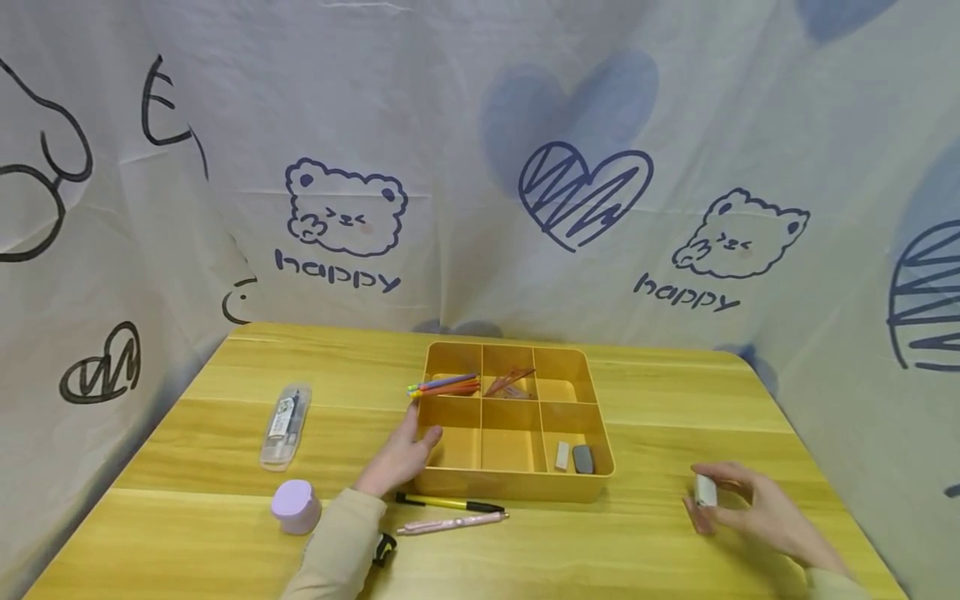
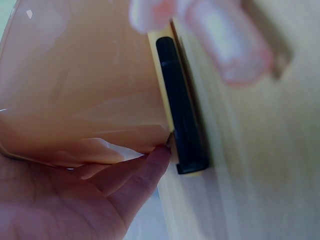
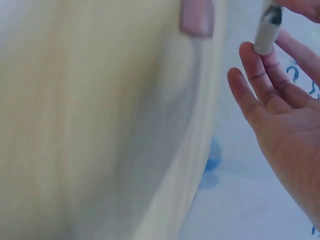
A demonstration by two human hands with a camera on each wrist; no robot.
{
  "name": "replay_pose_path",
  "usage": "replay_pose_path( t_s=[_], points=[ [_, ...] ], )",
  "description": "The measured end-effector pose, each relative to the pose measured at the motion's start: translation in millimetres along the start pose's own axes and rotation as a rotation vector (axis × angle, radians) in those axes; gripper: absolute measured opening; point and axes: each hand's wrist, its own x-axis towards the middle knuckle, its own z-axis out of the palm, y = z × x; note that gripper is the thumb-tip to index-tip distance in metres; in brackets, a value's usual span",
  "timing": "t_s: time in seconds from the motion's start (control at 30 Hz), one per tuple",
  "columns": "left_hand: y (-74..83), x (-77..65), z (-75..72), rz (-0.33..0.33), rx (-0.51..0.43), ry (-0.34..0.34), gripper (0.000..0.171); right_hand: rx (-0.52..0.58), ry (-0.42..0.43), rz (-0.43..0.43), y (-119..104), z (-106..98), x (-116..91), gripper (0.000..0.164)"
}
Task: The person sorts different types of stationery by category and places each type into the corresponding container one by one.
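My left hand [image 1: 397,458] grips the left wall of a yellow divided organizer box [image 1: 517,485], thumb over the rim and fingers along the outside. In the left wrist view, a fingertip is right by the box's lower edge, close to a black-ended pen [image 2: 180,110]. At the right of the table, my right hand [image 1: 765,508] pinches a small white eraser [image 1: 705,491] between thumb and fingers. Dark print shows on that eraser [image 3: 267,30] in the right wrist view. Below it, a pink block [image 3: 197,17] lies on the table.
Colored pens [image 1: 450,385], brownish clear pieces [image 1: 513,383], a white eraser [image 1: 562,456] and a grey one [image 1: 582,459] occupy box compartments. In front lie a yellow-black pen [image 1: 450,502] and pink pen [image 1: 453,523]. Leftward are a clear case [image 1: 285,427] and purple tub [image 1: 296,507].
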Motion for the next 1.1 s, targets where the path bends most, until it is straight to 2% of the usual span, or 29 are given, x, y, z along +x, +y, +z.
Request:
replay_pose_path(
  t_s=[0.37,0.6,0.9,1.1],
  points=[
    [-0.8,0.3,-0.3,0.000,0.006,0.001,0.069,0.124,0.150,-0.062,-35.6,21.0,31.6,0.050],
    [1.2,-0.3,-0.2,0.008,-0.002,0.005,0.068,0.113,0.224,-0.110,-56.2,33.6,49.8,0.045],
    [0.1,0.0,1.4,0.057,0.005,0.029,0.065,0.137,0.230,-0.153,-75.8,42.9,68.7,0.044],
    [0.1,0.8,0.5,0.038,-0.001,0.024,0.067,0.115,0.201,-0.150,-87.0,48.0,81.4,0.046]
  ],
)
